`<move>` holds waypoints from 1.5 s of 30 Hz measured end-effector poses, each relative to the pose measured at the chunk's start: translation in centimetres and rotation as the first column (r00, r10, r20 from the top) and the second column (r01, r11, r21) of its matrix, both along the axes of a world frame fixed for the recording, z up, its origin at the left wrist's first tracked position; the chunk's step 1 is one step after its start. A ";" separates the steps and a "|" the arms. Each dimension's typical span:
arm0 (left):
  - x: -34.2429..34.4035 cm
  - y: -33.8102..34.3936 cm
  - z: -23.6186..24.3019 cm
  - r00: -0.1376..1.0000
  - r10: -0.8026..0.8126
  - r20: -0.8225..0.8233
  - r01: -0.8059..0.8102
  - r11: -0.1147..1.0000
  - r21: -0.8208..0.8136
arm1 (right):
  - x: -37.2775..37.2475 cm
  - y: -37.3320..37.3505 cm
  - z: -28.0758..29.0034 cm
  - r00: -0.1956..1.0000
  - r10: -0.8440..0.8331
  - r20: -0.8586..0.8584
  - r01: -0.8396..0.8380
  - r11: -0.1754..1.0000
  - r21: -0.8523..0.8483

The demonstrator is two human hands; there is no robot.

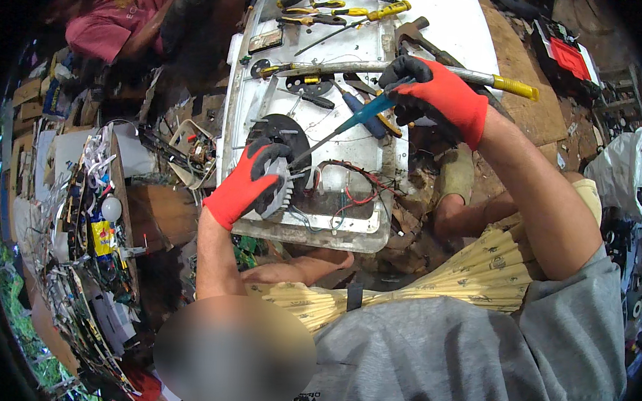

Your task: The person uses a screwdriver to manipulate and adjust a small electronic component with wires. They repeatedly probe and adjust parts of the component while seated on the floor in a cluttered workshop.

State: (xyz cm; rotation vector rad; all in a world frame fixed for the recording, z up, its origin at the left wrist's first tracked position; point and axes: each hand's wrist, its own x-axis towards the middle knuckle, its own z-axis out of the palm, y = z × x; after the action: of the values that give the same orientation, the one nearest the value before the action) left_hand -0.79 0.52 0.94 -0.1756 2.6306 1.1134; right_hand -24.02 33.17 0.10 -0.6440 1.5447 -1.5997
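Note:
My left hand, in a red and black glove, is closed around a pale metal part with fins over the near left of the white worktop. My right hand, gloved alike, grips the teal handle of a long screwdriver. Its shaft slants down to the left, and the tip meets or nearly meets the finned part; exact contact cannot be made out. Behind my left hand lies a black round plate. Red and black wires trail beside the part.
Yellow-and-black screwdrivers and pliers, a hammer and a long metal bar with a yellow end lie farther up the worktop. A crate of scrap stands at left. Another person in a red shirt sits far left.

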 end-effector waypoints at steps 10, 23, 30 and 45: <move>0.6 4.1 2.7 0.969 -0.080 0.233 0.211 0.758 -0.617 | 1.2 -0.7 -1.1 0.992 -0.017 -0.123 0.020 1.000 0.023; -0.5 3.5 -0.2 0.986 -0.164 0.003 0.123 0.731 -0.671 | 3.6 -1.1 2.1 0.997 -0.075 -0.018 0.071 0.986 -0.149; -0.9 3.0 -0.7 0.993 -0.115 -0.016 0.079 0.765 -0.639 | 3.7 -1.3 0.9 0.994 -0.099 -0.053 0.089 0.980 -0.176; -0.6 0.8 -0.4 0.977 0.028 -0.211 -0.157 0.762 -0.628 | 4.3 -1.6 2.9 0.990 -0.138 -0.026 0.128 0.961 -0.244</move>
State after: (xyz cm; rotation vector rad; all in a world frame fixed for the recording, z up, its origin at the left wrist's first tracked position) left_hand -1.44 1.34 0.54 -0.3536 3.1075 0.1938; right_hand -19.68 31.59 2.97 -0.7224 1.4611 -1.9075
